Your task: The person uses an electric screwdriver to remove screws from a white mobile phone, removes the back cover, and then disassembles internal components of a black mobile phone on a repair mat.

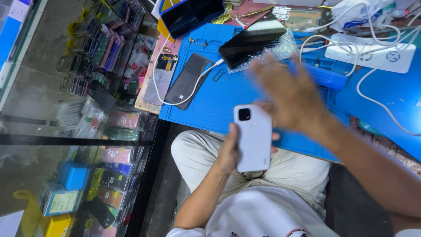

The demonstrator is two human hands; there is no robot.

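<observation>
White phone point(253, 138) is held back-side up over the lap by the left hand point(229, 153), fingers clamped on its edges. Right hand point(291, 94) is blurred above the blue mat point(228, 96); fingers spread apart, holding nothing. Phone back appears closed; no opening work is seen yet. Mat's near edge lies just beyond the phone. Open room: mat centre, between the dark phone point(187, 80) with white cable point(193, 85) and the blue tool point(324, 77).

At frame centre the white phone point(253, 138) has a smooth, satin plastic-looking back; the blue mat point(219, 94) looks matt and rubbery; upper centre, the black phone point(251, 38) shows glossy glass.
</observation>
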